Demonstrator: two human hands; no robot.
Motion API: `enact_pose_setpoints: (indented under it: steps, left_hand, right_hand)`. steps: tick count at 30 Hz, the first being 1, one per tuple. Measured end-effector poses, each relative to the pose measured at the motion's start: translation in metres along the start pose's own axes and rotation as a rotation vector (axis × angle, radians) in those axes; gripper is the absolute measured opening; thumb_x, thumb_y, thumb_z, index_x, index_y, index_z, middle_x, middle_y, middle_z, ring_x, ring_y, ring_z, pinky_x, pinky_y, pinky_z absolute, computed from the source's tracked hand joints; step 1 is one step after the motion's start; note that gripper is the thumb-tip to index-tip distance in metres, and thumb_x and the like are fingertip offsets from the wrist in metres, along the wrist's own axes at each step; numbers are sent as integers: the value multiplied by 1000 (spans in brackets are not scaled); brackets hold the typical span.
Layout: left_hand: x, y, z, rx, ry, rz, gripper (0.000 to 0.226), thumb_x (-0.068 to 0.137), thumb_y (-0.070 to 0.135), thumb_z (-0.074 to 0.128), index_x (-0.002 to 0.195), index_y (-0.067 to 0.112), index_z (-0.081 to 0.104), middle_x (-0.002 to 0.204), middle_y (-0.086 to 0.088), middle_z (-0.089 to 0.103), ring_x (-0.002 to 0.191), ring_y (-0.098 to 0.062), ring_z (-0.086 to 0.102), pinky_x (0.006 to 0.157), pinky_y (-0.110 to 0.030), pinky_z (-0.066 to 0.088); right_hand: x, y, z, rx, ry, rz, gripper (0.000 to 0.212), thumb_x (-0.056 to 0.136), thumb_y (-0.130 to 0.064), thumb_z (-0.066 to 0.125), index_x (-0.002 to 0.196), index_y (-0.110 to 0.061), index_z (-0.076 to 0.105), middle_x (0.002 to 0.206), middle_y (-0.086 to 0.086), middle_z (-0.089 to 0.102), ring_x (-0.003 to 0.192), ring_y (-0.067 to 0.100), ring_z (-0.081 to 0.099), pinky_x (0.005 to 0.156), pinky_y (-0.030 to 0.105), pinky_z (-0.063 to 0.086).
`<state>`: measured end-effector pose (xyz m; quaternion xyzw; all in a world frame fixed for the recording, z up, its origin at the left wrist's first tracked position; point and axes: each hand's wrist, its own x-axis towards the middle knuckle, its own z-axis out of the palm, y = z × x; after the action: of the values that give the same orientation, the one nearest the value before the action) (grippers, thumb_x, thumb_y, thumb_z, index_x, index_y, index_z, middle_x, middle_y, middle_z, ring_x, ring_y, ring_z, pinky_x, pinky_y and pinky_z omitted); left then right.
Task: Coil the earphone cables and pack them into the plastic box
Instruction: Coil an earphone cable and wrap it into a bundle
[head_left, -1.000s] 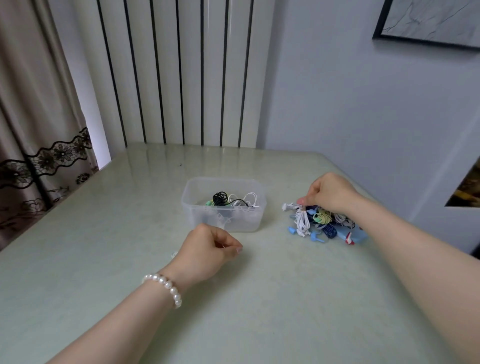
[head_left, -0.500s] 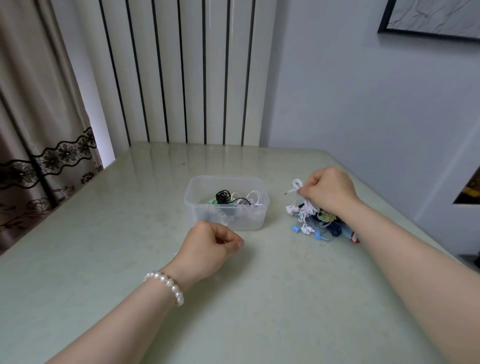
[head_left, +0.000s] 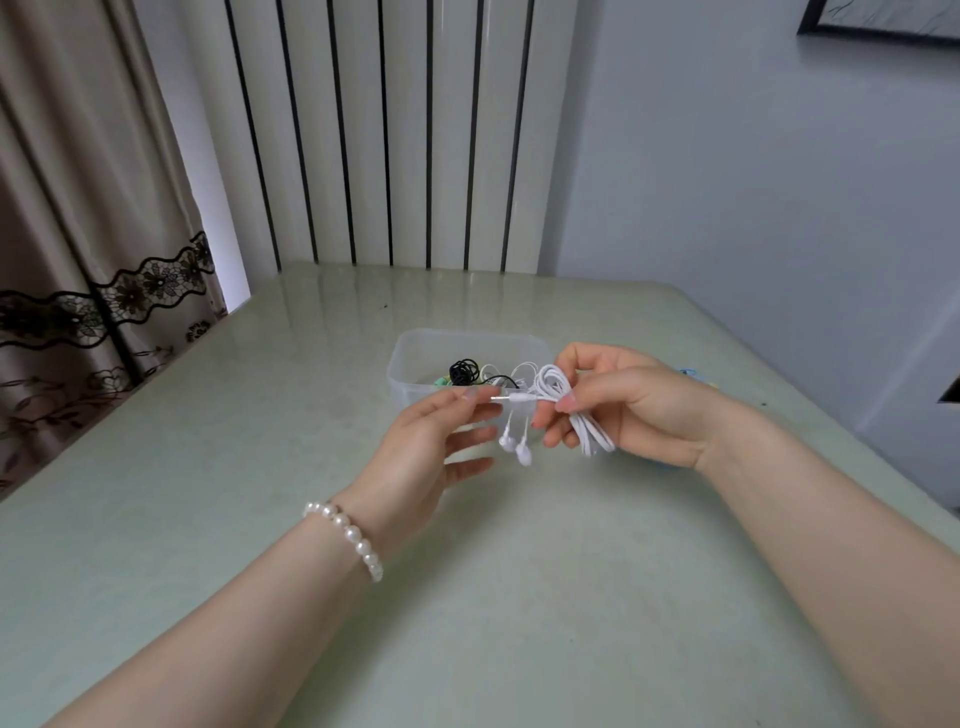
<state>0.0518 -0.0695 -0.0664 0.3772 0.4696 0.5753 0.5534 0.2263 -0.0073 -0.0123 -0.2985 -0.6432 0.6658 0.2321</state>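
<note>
nearest, a pearl bracelet (head_left: 349, 536) circles the left wrist. above the pale green table (head_left: 519, 597), the left hand (head_left: 426, 452) pinches the metal plug tip of one white earphone cable (head_left: 558, 402); the right hand (head_left: 634, 410) grips its bundled loops. the plug lies level, pointing left; two earbuds (head_left: 517, 448) dangle (side by side). just behind stands one clear plastic box (head_left: 410, 358) holding coiled cables: one black, others unclear.

Box (head_left: 410, 364) on table (head_left: 519, 597), hands (head_left: 519, 415) before it.
</note>
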Motion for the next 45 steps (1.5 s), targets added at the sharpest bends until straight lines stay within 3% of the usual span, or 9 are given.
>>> enact_pose_setpoints:
  steps: [8,15,20,23,26,30,33,37,45]
  left_hand:
    - [-10,2,6,-165,-322,-218,28,94,12,40,112,3,59,97,-13,66,72,-23,67,72,-34,57]
    - [-12,-4,11,-297,-276,-345,19,92,5,41,92,4,60,70,-11,65,64,-23,70,58,-31,59]
    - [-8,-8,8,-169,-148,-190,14,90,-3,46,91,3,59,65,-8,63,54,-12,64,50,-19,52]
    - [-8,-10,6,-45,-87,-93,10,86,-3,53,93,4,55,66,-9,65,52,-13,63,45,-18,48]
    - [-9,-12,8,30,-103,-95,14,81,1,60,94,1,54,65,-7,67,53,-14,65,44,-19,47]
    - [-12,-12,8,75,-101,-88,25,63,20,68,77,3,56,59,-6,67,52,-12,64,44,-17,48]
    - [-13,-10,9,99,-113,-97,24,66,26,65,73,3,61,62,-9,69,54,-12,66,46,-17,51]
    - [-10,-5,4,84,-143,-149,24,92,15,48,88,-3,64,72,-15,71,63,-18,70,56,-21,56]
    - [-10,4,-4,170,-227,-153,22,94,-1,41,103,-7,60,81,-14,71,72,-17,70,68,-24,57]
  right_hand:
    - [-1,27,-3,190,74,-21,24,65,4,53,82,-12,48,63,15,64,57,25,60,60,30,50]
    - [-1,39,-4,257,161,-93,26,60,5,48,79,-12,47,58,12,57,54,22,54,57,31,41]
    - [-6,38,-3,156,165,-6,17,62,-7,57,72,-11,44,61,13,56,51,24,50,52,29,43]
    - [-11,39,4,-80,210,88,49,54,-33,82,86,-16,49,77,9,60,48,23,48,51,29,39]
    - [-13,41,17,-213,198,5,62,52,-41,72,110,-27,54,91,1,59,55,18,55,57,27,46]
    - [-10,47,31,-331,189,-165,21,65,-12,77,84,-18,70,67,-7,67,59,4,58,50,21,48]
    - [-7,50,34,-341,280,-171,18,68,0,75,75,-16,71,59,-8,65,52,4,55,46,20,46]
    - [-6,53,35,-381,379,-155,14,70,-3,75,80,-13,73,65,-2,65,54,7,52,46,18,45]
    - [-3,54,40,-388,445,-208,8,71,-9,75,72,-16,72,60,0,61,39,1,43,42,12,38]
